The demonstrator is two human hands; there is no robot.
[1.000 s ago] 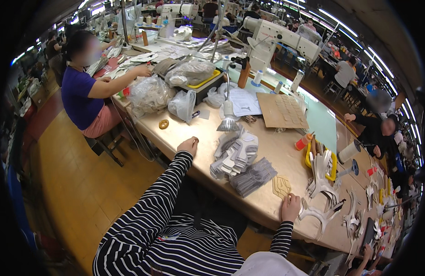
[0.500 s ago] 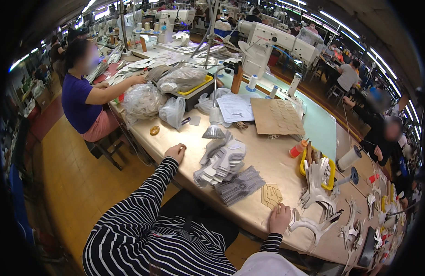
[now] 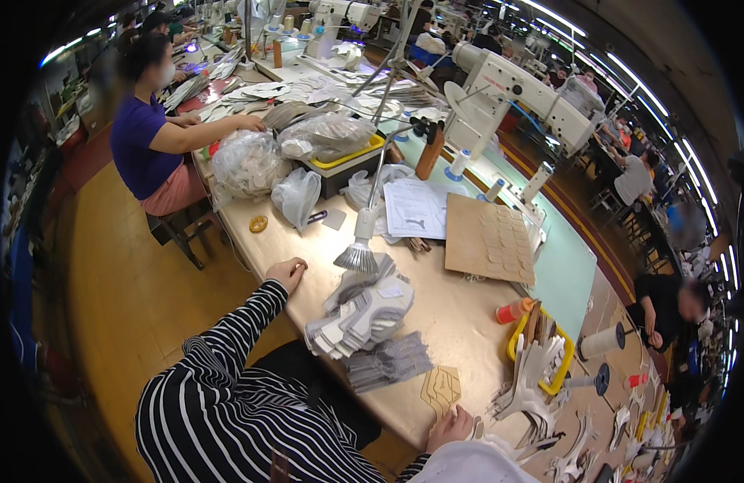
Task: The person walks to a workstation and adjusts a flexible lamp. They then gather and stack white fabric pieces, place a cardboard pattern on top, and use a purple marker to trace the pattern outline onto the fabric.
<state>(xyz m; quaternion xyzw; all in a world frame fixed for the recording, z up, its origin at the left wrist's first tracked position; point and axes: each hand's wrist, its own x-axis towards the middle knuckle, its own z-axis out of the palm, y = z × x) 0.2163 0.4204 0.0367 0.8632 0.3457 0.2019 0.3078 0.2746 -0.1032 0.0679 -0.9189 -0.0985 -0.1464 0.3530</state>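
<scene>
My left hand point(image 3: 287, 274) rests at the table's near edge, left of the stacked pieces. Its fingers are curled together, and I see nothing in them. My right hand point(image 3: 450, 430) lies at the near edge with bent fingers, its tips by the near corner of a tan, angular template point(image 3: 442, 390) with dark lines; whether they grip anything is hidden. Between my hands sit a heap of white and grey cut shoe pieces point(image 3: 362, 314) and a fanned stack of thin grey strips point(image 3: 388, 362). A lamp point(image 3: 357, 255) hangs over the heap's far side.
A yellow basket point(image 3: 567, 366) of white pieces stands right, beside a red bottle point(image 3: 514, 311) and thread spools point(image 3: 604, 343). Farther back are a brown board point(image 3: 490, 240), a printed sheet point(image 3: 415, 211), plastic bags point(image 3: 247, 163) and a sewing machine point(image 3: 521, 88). A co-worker point(image 3: 150, 149) sits at the left.
The view has shifted, so the table things appear lower and further left. Both my hands keep their places beside the same pieces, with no visible change of grip.
</scene>
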